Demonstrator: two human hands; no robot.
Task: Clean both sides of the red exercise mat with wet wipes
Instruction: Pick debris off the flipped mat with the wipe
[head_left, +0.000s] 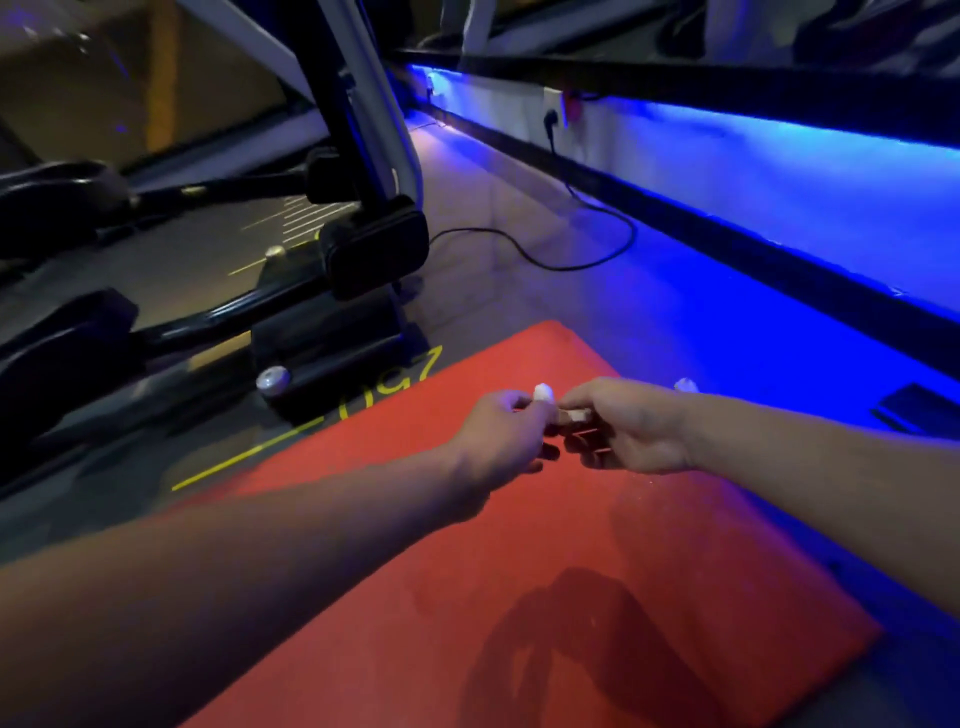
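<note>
Both sets of fingertips meet over the mat, pinching a small white wet wipe (543, 392) between them; the left hand (501, 441) curls on it from one side, the right hand (631, 428) from the other; both forearms reach forward, hands held just above the red exercise mat (519, 571); it lies flat on the floor, long axis running away towards the black exercise machine (332, 291).

Yellow digits "097", partly hidden, on the floor (311, 441).

Red mat (519, 571) matt, slightly grainy; exercise machine frame (332, 322) glossy black; cable (582, 260) smooth.
</note>
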